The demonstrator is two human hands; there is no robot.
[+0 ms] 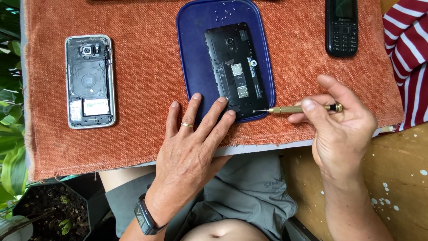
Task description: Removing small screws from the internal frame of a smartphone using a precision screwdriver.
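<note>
Black phone (pixel 237 71) with its back cover off lies face down on the blue tray (pixel 191 53), near the tray's lower right edge, all on the rust-orange cloth (pixel 142 80). My left hand (pixel 189 151) is flat with fingers spread, fingertips (pixel 221 101) pressing the phone's bottom left corner and the tray rim to pin it. My right hand (pixel 341 125) pinches the brass screwdriver (pixel 296 109) between thumb and forefinger, shaft lying nearly level, tip just at the phone's lower right edge. To do this well I'd say: keep the left hand's pressure steady so the phone can't skate on the tray, raise the driver more upright over the screw, seat the tip fully before turning, light downward force. Loose small screws (pixel 223 15) sit at the top of the tray, worth keeping them there. Phone is between both hands, left touching it, right just beside it. Off to the left a second opened phone with a silver frame (pixel 90 81), well apart; a black keypad phone (pixel 341 27) top right, striped red and white fabric (pixel 408 49) at the right edge
</note>
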